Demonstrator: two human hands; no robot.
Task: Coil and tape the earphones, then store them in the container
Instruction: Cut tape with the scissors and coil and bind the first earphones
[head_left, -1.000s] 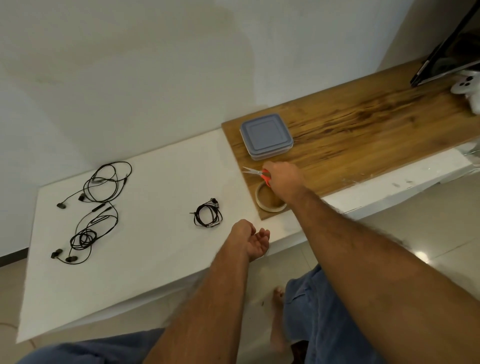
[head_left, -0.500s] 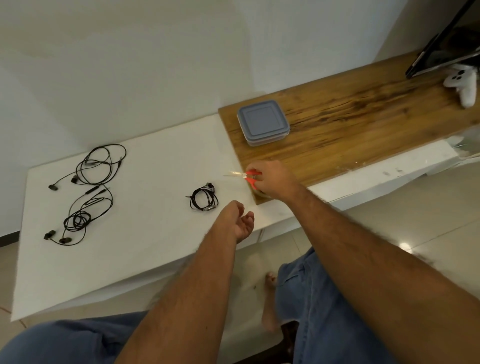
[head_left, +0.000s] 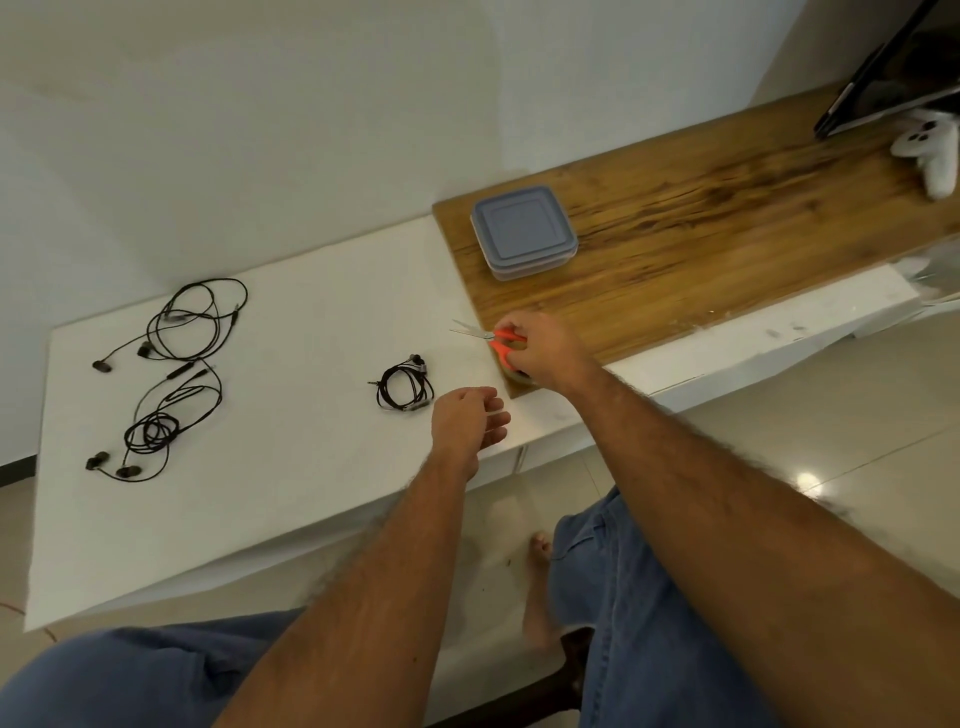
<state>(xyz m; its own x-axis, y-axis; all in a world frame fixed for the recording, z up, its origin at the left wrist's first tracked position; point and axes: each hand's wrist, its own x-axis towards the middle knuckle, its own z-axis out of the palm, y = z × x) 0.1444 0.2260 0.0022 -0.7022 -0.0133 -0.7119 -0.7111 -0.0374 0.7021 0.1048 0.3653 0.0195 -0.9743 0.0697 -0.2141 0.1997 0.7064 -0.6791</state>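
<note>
right hand (head_left: 545, 351) grips orange-handled steel scissors (head_left: 491, 338) | left hand (head_left: 467, 421) loosely curled, holding nothing | coiled black earphones (head_left: 405, 387) on white desk (head_left: 291, 467), just left of left hand | lidded grey plastic container (head_left: 522, 231) beyond right hand

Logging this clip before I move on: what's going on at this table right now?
A seated person is working through earphones. The right hand grips orange-handled scissors, blades pointing left, at the corner of the wooden board. The left hand hovers loosely curled and holds nothing that I can make out, just right of a coiled pair of earphones on the white table. Two more pairs lie uncoiled at the far left. The grey container sits on the board with its lid on.
</note>
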